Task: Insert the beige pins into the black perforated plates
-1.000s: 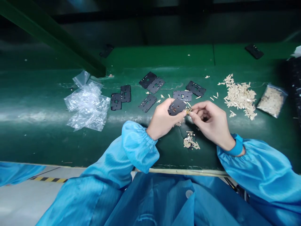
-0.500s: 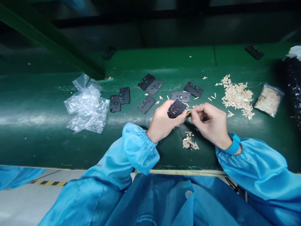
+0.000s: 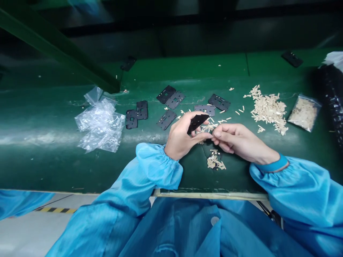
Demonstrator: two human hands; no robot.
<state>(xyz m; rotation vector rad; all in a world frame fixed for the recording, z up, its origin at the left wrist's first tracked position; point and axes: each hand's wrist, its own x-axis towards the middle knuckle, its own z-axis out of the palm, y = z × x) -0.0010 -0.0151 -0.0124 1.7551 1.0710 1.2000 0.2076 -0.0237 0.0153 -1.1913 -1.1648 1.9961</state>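
Observation:
My left hand (image 3: pixel 180 137) grips a thin black plastic plate (image 3: pixel 197 122), tilted so that it shows almost edge-on. Its thumb reaches toward my right hand (image 3: pixel 235 141), whose thumb and forefinger are pinched together close by. Whatever sits in that pinch is too small or too covered to name. Under and behind the fingertips lie scattered small cream strips (image 3: pixel 210 126). A little heap of similar strips (image 3: pixel 215 162) rests on the green bench nearer to me. Just past my left hand lie more flat black plates (image 3: pixel 205 110) with cut-out windows.
Clear plastic bags (image 3: pixel 100 123) are piled at the left, near a green post (image 3: pixel 88 67). To the right are a large heap of cream strips (image 3: pixel 269 109) and a filled zip bag (image 3: pixel 304 112). A black ridged object (image 3: pixel 332 92) stands at the far right. The bench edge (image 3: pixel 214 195) runs before me.
The black plate in my left hand has turned from face-up to nearly edge-on. My right hand has rotated flatter and its fingertips have come down to the left thumb. The yellow bit is no longer visible.

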